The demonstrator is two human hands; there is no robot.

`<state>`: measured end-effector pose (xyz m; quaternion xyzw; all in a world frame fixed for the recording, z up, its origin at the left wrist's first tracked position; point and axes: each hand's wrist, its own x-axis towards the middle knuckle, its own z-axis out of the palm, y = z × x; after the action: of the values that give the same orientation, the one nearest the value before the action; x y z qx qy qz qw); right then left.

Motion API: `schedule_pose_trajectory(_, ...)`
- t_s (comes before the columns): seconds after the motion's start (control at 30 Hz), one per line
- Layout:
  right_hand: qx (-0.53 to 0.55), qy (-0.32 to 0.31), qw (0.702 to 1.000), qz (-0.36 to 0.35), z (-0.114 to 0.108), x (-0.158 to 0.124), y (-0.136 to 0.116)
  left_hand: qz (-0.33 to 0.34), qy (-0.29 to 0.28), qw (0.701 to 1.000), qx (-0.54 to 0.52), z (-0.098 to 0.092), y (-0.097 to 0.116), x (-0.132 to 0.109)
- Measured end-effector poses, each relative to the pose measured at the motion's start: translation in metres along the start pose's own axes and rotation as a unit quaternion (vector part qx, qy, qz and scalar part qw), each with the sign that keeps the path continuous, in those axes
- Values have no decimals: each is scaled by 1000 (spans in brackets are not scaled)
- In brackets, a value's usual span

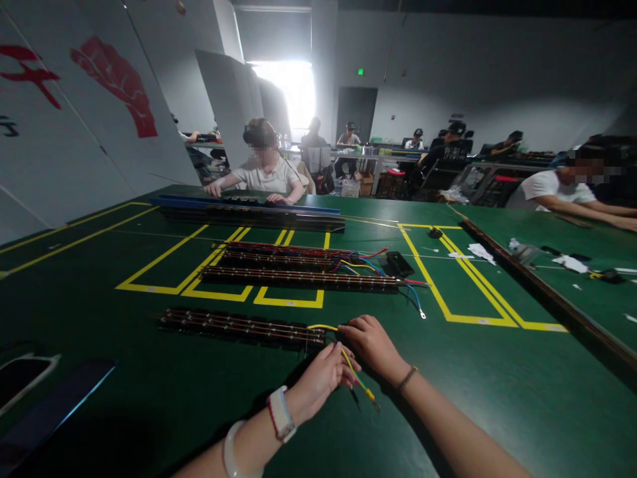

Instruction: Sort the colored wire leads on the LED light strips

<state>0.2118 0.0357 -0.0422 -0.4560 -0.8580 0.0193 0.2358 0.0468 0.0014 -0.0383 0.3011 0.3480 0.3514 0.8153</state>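
Wired strip (239, 328): probably stiff, with floppy leads (367, 392) at 4 o'clock
Left hand (321, 378) pinches leads; right hand (371, 344) curled, can't tell if gripping. I'd hold the body.

On the green table (438, 425) we count at least three wired strips (223, 322) and one black box (399, 264); above it, one left hand (321, 376), one right hand (374, 346), one watch (281, 414), one bangle (229, 451); behind it, one green sign (360, 71).

The left hand (326, 375) hides part of the wires (349, 360). Toward the table's (164, 378) near left corner, a dark flat object (54, 411) is cut off by the picture's edge; labels (290, 303) on the yellow tape (462, 320) are too small to read.
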Motion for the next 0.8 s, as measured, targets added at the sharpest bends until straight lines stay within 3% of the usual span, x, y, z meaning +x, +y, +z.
schedule_pose_trajectory(0.43,8,5,1000,-2,0,0,-1,-6,6,1000,2,2,3,-5)
schedule_pose_trajectory(0.57,6,3,1000,1,0,0,-1,-12,9,996,90,1,10,-9)
schedule_pose_trajectory(0.7,6,6,1000,0,0,-1,-1,-28,21,958,285,-9,23,-9)
schedule_pose_trajectory(0.8,4,17,1000,2,1,-2,0,34,63,894,442,-14,33,-11)
